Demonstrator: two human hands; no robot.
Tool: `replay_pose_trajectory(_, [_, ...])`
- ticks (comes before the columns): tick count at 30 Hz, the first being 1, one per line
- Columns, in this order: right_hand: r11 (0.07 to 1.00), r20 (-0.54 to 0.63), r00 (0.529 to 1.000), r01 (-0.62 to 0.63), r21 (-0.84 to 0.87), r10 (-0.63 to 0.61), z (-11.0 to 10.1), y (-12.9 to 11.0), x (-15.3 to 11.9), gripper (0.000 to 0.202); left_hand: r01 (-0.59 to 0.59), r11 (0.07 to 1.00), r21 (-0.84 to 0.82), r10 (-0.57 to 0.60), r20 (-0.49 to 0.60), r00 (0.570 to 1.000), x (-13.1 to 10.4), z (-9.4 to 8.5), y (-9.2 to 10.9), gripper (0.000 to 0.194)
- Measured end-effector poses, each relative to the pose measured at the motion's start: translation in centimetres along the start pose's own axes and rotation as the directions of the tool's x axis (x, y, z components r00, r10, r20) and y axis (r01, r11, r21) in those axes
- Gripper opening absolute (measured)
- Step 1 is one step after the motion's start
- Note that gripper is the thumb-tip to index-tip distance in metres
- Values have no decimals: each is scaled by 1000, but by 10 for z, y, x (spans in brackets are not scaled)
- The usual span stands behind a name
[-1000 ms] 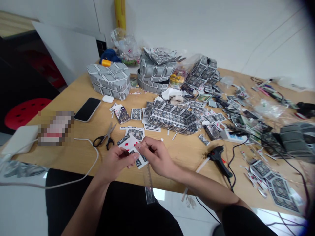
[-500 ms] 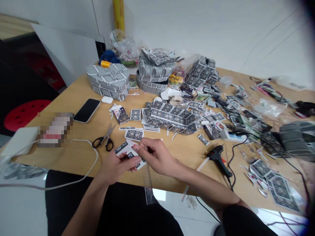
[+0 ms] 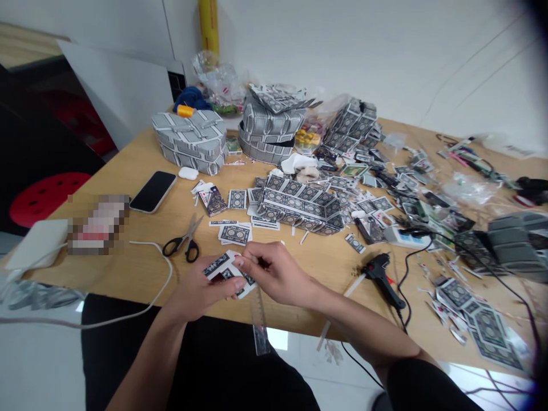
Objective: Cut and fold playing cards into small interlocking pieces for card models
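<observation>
My left hand (image 3: 205, 292) grips a folded piece made of patterned playing cards (image 3: 219, 264) near the table's front edge. My right hand (image 3: 274, 273) pinches the same card piece from the right side. Just behind my hands lie loose patterned cards (image 3: 234, 233). Black-handled scissors (image 3: 183, 242) rest to the left with their blades apart. A clear ruler (image 3: 260, 331) sticks out over the front edge below my right hand. Further back sits an open box covered in cards (image 3: 299, 204).
A black glue gun (image 3: 382, 279) with a cord lies right of my right forearm. A phone (image 3: 153, 192) and a white cable (image 3: 165, 274) are at the left. Card-covered boxes (image 3: 190, 140) stand at the back, and card scraps (image 3: 454, 294) lie at the right.
The card piece is tilted slightly differently, and my left fingers have shifted a little on it. The whole view has moved slightly.
</observation>
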State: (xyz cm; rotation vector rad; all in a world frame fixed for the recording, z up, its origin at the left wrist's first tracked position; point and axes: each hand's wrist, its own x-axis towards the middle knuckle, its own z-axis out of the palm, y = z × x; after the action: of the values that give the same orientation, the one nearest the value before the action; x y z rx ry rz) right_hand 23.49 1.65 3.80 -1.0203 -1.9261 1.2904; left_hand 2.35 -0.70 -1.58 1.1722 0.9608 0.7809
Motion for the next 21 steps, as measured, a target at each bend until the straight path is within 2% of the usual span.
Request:
replay_pose_trajectory(9, [997, 22, 998, -52, 50, 51, 0, -1, -2, 46, -25, 999, 23, 25, 7, 1000, 0, -4, -4, 26])
replay_pose_trajectory(13, [1000, 7, 1000, -29, 3, 29, 1, -2, -2, 47, -8, 1000, 18, 8, 15, 1000, 2, -4, 0, 26])
replay_pose_trajectory(18, [1000, 72, 997, 3, -18, -1, -3, -7, -3, 44, -11, 998, 63, 5, 85, 996, 1, -6, 11, 23])
replay_pose_trajectory(21, [1000, 107, 994, 15, 9, -16, -6, -7, -1, 44, -13, 999, 37, 9, 98, 995, 1, -6, 10, 23])
